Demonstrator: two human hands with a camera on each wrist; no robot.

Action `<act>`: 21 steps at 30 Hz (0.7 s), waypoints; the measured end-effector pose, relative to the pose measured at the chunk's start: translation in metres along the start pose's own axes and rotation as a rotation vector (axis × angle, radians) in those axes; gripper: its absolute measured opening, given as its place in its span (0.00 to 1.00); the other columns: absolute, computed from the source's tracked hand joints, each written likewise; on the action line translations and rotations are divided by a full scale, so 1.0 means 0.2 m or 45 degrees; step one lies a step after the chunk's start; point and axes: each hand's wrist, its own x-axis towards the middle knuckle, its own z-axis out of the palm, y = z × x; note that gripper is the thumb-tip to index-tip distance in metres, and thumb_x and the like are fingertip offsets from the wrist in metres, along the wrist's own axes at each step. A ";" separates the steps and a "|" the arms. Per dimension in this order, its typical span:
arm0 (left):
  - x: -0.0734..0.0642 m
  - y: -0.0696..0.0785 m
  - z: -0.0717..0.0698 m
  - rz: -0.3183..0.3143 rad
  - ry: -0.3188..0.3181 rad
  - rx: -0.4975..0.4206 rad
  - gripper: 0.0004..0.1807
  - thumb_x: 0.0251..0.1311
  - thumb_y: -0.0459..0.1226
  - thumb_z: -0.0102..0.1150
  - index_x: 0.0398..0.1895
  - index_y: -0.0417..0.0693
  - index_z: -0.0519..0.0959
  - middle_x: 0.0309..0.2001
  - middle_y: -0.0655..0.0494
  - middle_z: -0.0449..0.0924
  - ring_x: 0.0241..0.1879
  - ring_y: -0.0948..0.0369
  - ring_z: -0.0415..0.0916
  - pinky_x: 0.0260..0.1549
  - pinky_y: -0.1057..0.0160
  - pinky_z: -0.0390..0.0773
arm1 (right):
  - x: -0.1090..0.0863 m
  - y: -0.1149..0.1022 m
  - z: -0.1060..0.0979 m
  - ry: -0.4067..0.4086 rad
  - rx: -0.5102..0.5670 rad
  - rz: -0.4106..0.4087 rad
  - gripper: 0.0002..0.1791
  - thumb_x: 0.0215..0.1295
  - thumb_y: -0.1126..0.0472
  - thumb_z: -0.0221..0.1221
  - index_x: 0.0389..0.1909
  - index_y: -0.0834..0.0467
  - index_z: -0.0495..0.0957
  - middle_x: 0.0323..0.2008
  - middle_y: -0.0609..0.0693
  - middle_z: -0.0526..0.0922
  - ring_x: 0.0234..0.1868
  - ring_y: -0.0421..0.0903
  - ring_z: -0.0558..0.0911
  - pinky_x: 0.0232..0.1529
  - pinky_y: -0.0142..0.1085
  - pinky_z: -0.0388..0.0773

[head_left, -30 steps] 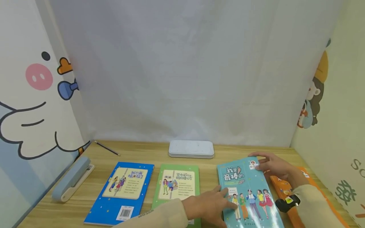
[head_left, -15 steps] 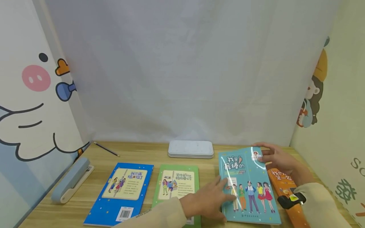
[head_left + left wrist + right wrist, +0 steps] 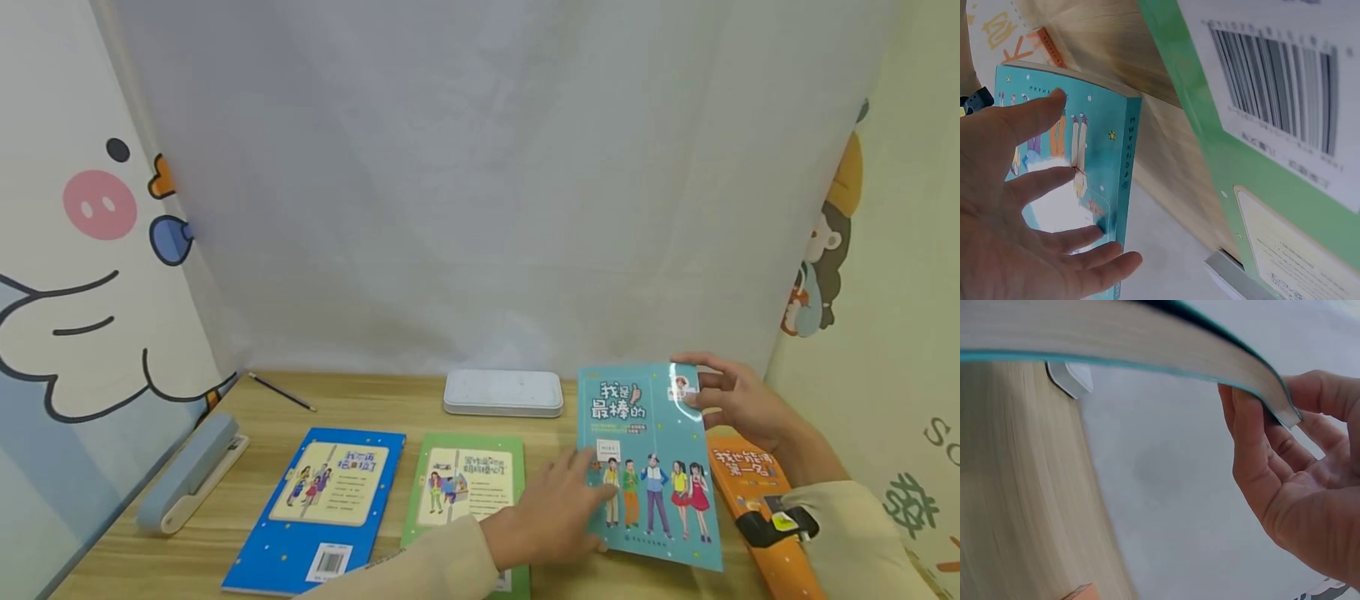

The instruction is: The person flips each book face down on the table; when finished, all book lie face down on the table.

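A teal paperback book point(image 3: 648, 433) is tilted up off the table on the right, its illustrated front cover facing me. My right hand point(image 3: 753, 408) pinches its top right corner, and in the right wrist view the thumb and fingers point(image 3: 1249, 425) hold the bent corner of the page block. At the book's left edge is my left hand point(image 3: 547, 512), its fingers spread over the lower cover by the spine. Seen from the left wrist, those fingers point(image 3: 1094, 256) are loosely extended in front of the cover, not curled round it. Under the right forearm lies an orange book point(image 3: 750, 475), partly hidden.
A green book point(image 3: 517, 450) and a blue book point(image 3: 277, 550) lie back cover up to the left. A grey-blue stapler point(image 3: 195, 475) stands at the table's left edge. A pencil point(image 3: 281, 392) and a white case point(image 3: 502, 392) lie at the back, before a pale curtain point(image 3: 480, 192).
The teal book's top has been raised and tilted more upright by the right hand, which moved up with it. More of the orange book shows. The left hand has shifted slightly upward along the book.
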 end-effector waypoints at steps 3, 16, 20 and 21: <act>0.01 0.01 0.01 0.007 0.087 0.002 0.35 0.52 0.58 0.71 0.64 0.66 0.76 0.68 0.47 0.69 0.66 0.50 0.69 0.58 0.54 0.79 | -0.01 -0.02 0.01 0.014 -0.008 -0.018 0.25 0.72 0.73 0.51 0.62 0.46 0.74 0.40 0.47 0.86 0.37 0.45 0.87 0.36 0.41 0.88; 0.05 0.11 0.02 0.083 0.478 -0.100 0.32 0.61 0.60 0.62 0.67 0.62 0.73 0.63 0.52 0.72 0.64 0.57 0.71 0.55 0.62 0.79 | -0.01 -0.08 0.06 0.174 0.007 -0.027 0.22 0.71 0.73 0.51 0.60 0.50 0.73 0.42 0.42 0.86 0.37 0.42 0.87 0.34 0.37 0.87; 0.06 0.14 0.03 0.124 0.484 -0.158 0.37 0.60 0.64 0.59 0.70 0.63 0.68 0.68 0.52 0.67 0.66 0.55 0.70 0.58 0.60 0.79 | 0.00 -0.11 0.09 0.241 0.026 -0.013 0.22 0.70 0.73 0.52 0.56 0.45 0.75 0.39 0.42 0.86 0.34 0.43 0.87 0.32 0.37 0.87; 0.06 0.15 0.03 0.134 0.484 -0.179 0.39 0.59 0.65 0.58 0.71 0.63 0.66 0.69 0.52 0.66 0.68 0.54 0.69 0.59 0.58 0.78 | 0.00 -0.11 0.10 0.263 0.020 -0.002 0.22 0.70 0.73 0.52 0.56 0.44 0.75 0.39 0.42 0.86 0.33 0.42 0.86 0.32 0.37 0.87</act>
